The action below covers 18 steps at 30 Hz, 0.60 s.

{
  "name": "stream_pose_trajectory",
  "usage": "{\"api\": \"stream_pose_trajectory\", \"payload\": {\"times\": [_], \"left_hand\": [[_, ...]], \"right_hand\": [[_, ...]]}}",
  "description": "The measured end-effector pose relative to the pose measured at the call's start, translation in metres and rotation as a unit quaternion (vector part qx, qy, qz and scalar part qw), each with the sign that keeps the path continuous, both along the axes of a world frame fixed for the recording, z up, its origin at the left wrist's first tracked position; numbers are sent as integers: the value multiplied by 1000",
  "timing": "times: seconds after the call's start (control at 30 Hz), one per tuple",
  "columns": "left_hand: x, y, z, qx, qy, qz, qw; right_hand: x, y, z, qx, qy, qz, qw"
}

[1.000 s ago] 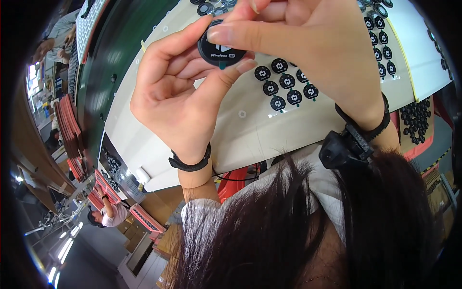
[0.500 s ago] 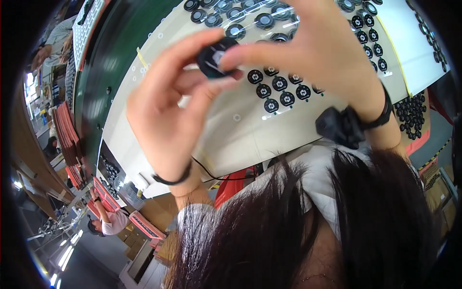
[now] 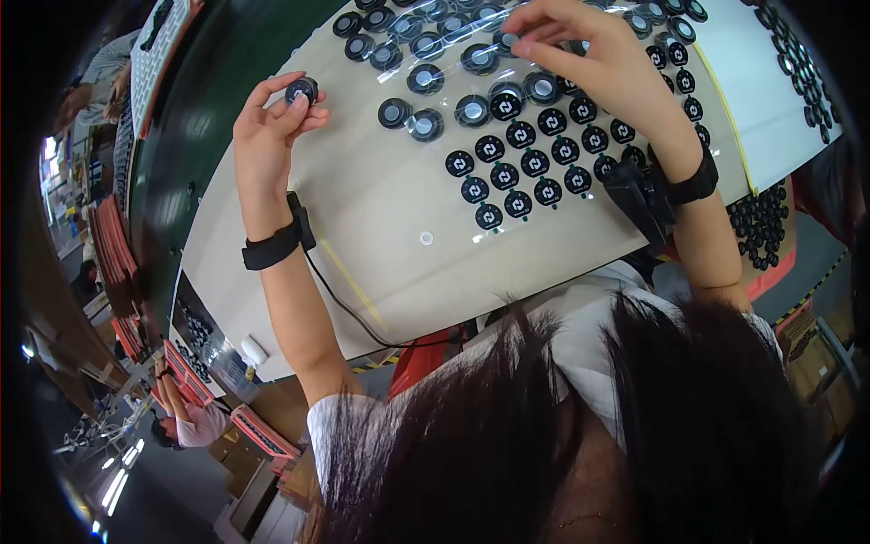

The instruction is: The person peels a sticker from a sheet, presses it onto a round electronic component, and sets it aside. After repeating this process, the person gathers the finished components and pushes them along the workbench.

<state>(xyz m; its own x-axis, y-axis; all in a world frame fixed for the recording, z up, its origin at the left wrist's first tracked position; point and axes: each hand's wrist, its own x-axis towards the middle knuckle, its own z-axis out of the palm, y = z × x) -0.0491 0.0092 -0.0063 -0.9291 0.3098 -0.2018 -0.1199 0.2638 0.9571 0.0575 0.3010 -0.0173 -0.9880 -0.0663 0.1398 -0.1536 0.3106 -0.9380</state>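
Note:
My left hand is raised over the left part of the table, thumb and fingers closed on a small black round disc. At the far side, my right hand reaches in among black discs with pale grey centres, its thumb and forefinger apart. Its thumb tip is beside one such disc; whether they touch is unclear. Clear film lies over several of these discs. Nearer me, black discs with white marks and small green tabs are set out in slanting rows, partly hidden by my right wrist.
A pale table curves around me, with a small white ring on it. A cable runs from my left wristband. More black parts are heaped at the right. Beyond the left edge is a green surface; another person works lower left.
My hands have moved apart. The left has carried the black disc to the left, and the right has come off it and gone toward the grey-centred discs.

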Motion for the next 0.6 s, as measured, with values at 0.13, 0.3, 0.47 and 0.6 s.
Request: {"api": "stream_pose_trajectory", "payload": {"times": [0.13,0.3,0.47,0.6], "left_hand": [[-17,-7,-6,-38,18,27,999],[-72,-57,-40,-273,254,109,921],[-82,-58,-52,-484,433,33,759],[-24,24,-20,-312,418,-157,839]], "right_hand": [[0,-2,-19,24,47,23,998],[1,-9,-24,60,30,51,996],[1,-14,-27,67,28,50,996],[1,-11,-30,71,26,37,996]]}}
